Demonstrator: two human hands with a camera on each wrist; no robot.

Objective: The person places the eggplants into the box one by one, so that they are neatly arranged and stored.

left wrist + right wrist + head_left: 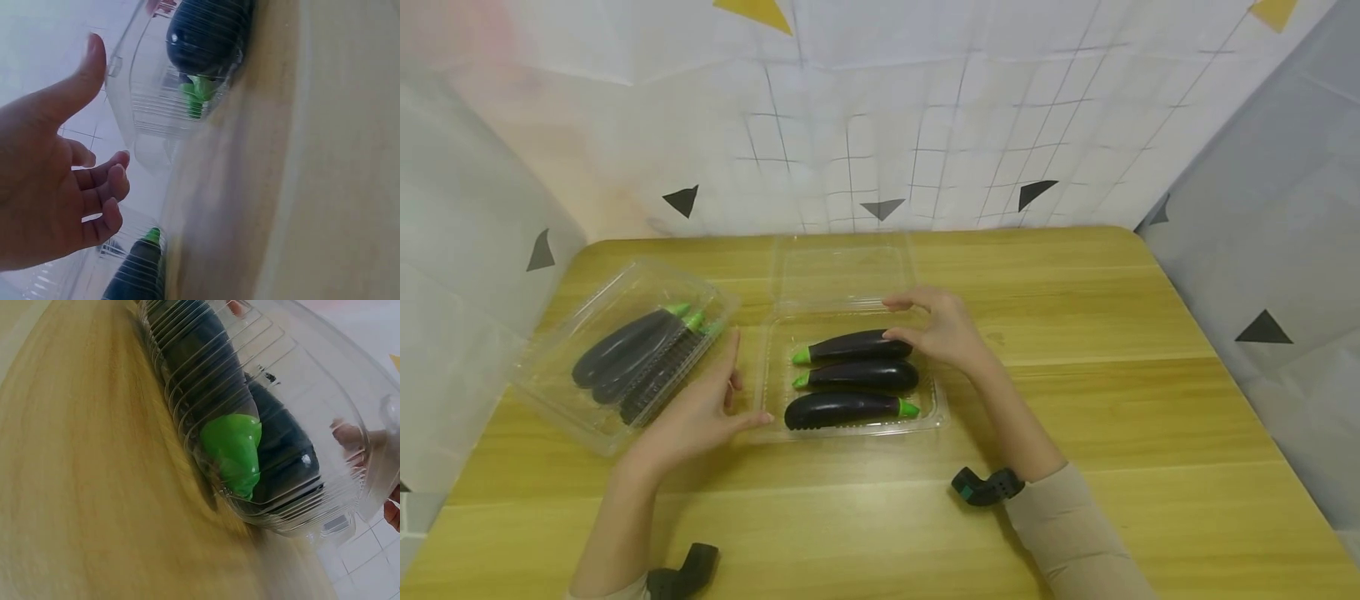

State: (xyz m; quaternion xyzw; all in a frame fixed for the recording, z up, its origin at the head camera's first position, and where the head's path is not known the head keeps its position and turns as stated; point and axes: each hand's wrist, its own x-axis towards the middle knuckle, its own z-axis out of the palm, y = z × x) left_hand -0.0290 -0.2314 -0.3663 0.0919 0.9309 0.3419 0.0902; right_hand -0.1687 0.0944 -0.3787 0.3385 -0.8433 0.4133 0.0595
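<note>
- Three dark eggplants (865,375), side by side in a hinged clear container (850,432), between the fingers of both hands; farthest one with right end beneath the right thumb tip.
- Right hand (943,332): thumb and index finger spread in a wide curve; nothing visibly gripped; light contact with eggplant or rim impossible to judge.
- Left hand (696,417): thumb stretched toward the near-left corner, other fingers loosely bent; nothing held.
- Clear lid (846,267), folded back beyond the right index finger.
- Handling, as judged: thin plastic, likely to flex; best steadied by light left-thumb pressure at the near-left rim. Lift right fingertips clear of the eggplants rather than drag across.
- Tight side: second clear container (559,412), with further eggplants (617,346) inside, just beside the left fingers; sideways swing best avoided.
- Far limit: back edge of the wooden table (1112,375), close past the lid; pale backdrop (1037,100) behind.
- Free room: bare wood to the right of the right fingers, plus a strip nearer than the left thumb, between the forearms (1018,433).
</note>
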